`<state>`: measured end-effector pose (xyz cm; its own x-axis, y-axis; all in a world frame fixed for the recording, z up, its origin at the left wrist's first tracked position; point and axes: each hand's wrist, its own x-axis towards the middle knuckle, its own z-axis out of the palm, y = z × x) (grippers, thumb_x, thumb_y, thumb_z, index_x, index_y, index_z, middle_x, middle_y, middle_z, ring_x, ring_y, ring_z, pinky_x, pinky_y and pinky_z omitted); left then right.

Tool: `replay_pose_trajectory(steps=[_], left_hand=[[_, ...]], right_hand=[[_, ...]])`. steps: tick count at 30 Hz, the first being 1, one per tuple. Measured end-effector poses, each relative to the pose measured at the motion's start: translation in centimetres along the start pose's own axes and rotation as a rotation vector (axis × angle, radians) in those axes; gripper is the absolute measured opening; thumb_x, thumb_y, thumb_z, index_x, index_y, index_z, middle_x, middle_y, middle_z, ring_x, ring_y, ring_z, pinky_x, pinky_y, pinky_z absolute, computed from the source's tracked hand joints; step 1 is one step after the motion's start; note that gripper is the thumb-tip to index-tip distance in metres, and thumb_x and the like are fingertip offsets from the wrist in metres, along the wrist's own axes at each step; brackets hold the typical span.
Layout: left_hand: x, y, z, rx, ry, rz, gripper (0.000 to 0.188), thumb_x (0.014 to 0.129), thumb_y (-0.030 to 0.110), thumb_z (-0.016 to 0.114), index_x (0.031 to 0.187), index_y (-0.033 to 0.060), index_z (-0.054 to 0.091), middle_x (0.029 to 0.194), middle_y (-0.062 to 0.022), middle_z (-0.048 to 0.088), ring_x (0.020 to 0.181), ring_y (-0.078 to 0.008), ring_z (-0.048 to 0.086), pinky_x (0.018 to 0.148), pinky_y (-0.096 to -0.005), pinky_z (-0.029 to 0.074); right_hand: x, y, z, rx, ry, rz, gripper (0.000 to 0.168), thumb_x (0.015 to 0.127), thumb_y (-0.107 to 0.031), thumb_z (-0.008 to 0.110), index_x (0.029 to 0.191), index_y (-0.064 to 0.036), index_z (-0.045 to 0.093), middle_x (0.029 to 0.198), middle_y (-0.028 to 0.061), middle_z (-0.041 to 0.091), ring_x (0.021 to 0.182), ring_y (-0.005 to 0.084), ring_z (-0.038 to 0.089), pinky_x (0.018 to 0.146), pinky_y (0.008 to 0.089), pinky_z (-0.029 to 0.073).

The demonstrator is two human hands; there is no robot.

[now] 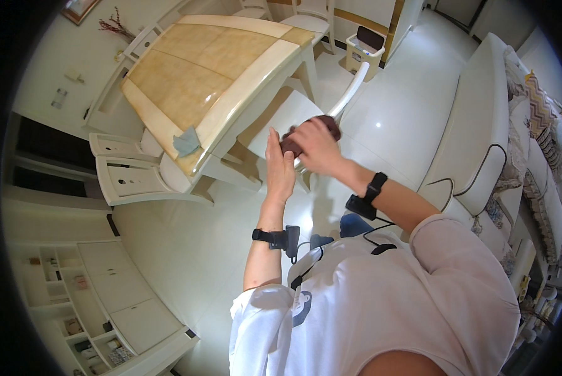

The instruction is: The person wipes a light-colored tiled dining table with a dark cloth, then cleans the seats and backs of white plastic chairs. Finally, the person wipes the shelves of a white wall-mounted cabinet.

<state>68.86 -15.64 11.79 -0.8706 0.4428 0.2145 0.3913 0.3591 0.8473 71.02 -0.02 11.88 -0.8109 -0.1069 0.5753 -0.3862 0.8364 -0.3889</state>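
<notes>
A dark maroon cloth (330,126) is bunched under my right hand (317,146), which grips it over the back of a white dining chair (351,91). The right hand's fingers look slightly blurred. My left hand (279,164) is right beside it, fingers stretched out and thumb against the near edge of the cloth. Whether the left hand also grips the cloth or the chair's rail is hidden. The chair stands at the long side of a cream dining table (257,70), on whose near left corner lies a grey-blue cloth (186,142).
More white chairs (135,181) stand around the table. A cream bin (363,54) with a dark lid is beyond it. To my right is a pale sofa (473,127) with cushions. A white shelf cabinet (116,277) lines the lower left. Glossy tiles (224,244) cover the floor.
</notes>
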Motion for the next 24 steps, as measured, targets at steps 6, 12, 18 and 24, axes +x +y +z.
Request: replay_pose_trajectory(steps=[6,12,18,24], left_hand=[[-0.1,0.1,-0.3,0.058,0.044,0.039,0.082,0.101,0.063,0.024,0.158,0.0069,0.006,0.154,-0.0258,0.032,0.143,-0.0383,0.031,0.117,-0.0430,0.025],[-0.5,0.4,-0.4,0.085,0.028,0.030,0.087,0.099,0.065,0.025,0.156,-0.0004,0.013,0.160,-0.0220,0.021,0.149,-0.0371,0.018,0.121,-0.0439,0.018],[-0.2,0.6,-0.3,0.074,0.034,0.026,0.087,0.100,0.064,0.027,0.156,-0.0008,0.012,0.159,-0.0231,0.024,0.148,-0.0379,0.022,0.119,-0.0444,0.021],[-0.2,-0.5,0.0,0.071,0.043,0.013,0.083,0.101,0.061,0.025,0.158,0.0046,0.004,0.157,-0.0255,0.028,0.144,-0.0379,0.030,0.116,-0.0429,0.025]], right_hand=[[0.3,1.4,-0.2,0.024,-0.053,-0.073,0.034,0.070,-0.008,0.068,0.103,-0.010,0.065,0.104,0.0092,0.061,0.112,0.0300,0.055,0.108,0.0487,0.034],[1.6,13.5,-5.6,-0.109,-0.006,0.033,0.032,0.070,-0.001,0.060,0.101,-0.007,0.063,0.094,0.0128,0.060,0.097,0.0366,0.054,0.090,0.0448,0.041],[1.6,13.9,-4.4,-0.207,0.009,0.138,0.038,0.072,-0.002,0.060,0.109,-0.008,0.059,0.106,0.0109,0.058,0.111,0.0340,0.053,0.112,0.0540,0.030],[0.0,2.9,-0.8,0.016,-0.057,-0.021,0.034,0.070,-0.006,0.065,0.104,-0.007,0.063,0.107,0.0113,0.060,0.114,0.0287,0.054,0.112,0.0499,0.028]])
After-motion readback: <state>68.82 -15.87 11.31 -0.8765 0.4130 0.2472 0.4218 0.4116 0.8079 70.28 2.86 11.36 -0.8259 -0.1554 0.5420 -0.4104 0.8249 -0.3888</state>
